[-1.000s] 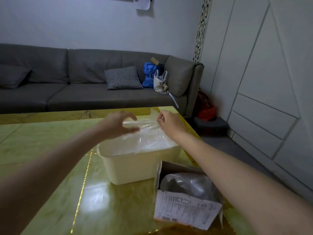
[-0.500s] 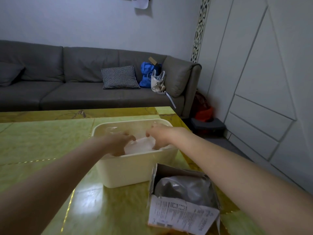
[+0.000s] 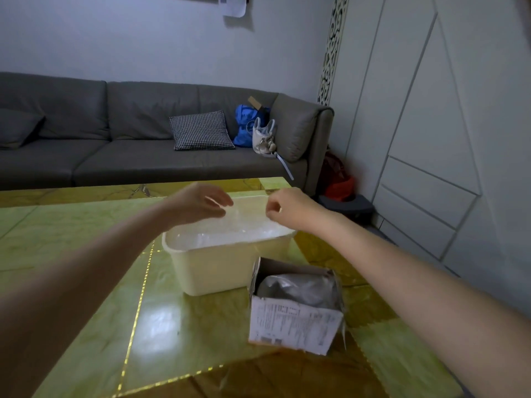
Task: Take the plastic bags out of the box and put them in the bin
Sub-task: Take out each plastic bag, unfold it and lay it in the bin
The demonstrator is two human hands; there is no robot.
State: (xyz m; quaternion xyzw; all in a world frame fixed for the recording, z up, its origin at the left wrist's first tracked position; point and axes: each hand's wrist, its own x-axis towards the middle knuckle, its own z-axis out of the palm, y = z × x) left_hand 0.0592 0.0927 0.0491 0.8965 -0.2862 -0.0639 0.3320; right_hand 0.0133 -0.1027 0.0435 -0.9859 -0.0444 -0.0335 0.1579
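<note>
One clear, crinkled plastic bag [image 3: 247, 222] is spread over the open top of the cream rectangular plastic bin [image 3: 227, 268], its far edge raised above the bin's far rim. The left hand [image 3: 198, 203] pinches that edge at its left end between curled fingers and thumb; the right hand [image 3: 287, 209] pinches it at the right end in the same manner. Judged from this position, the bag is only partly delivered: it lies over the bin but is not released.

Near and right of the bin stands the open brown cardboard box with a printed label [image 3: 296, 326]. A grey plastic bag [image 3: 298, 288] remains inside it, so at least one transfer is left; whether more bags lie beneath cannot be determined.

Both containers stand on the glossy green and gold table [image 3: 86, 282]. A grey sofa [image 3: 115, 139] stands beyond the table's far edge.
</note>
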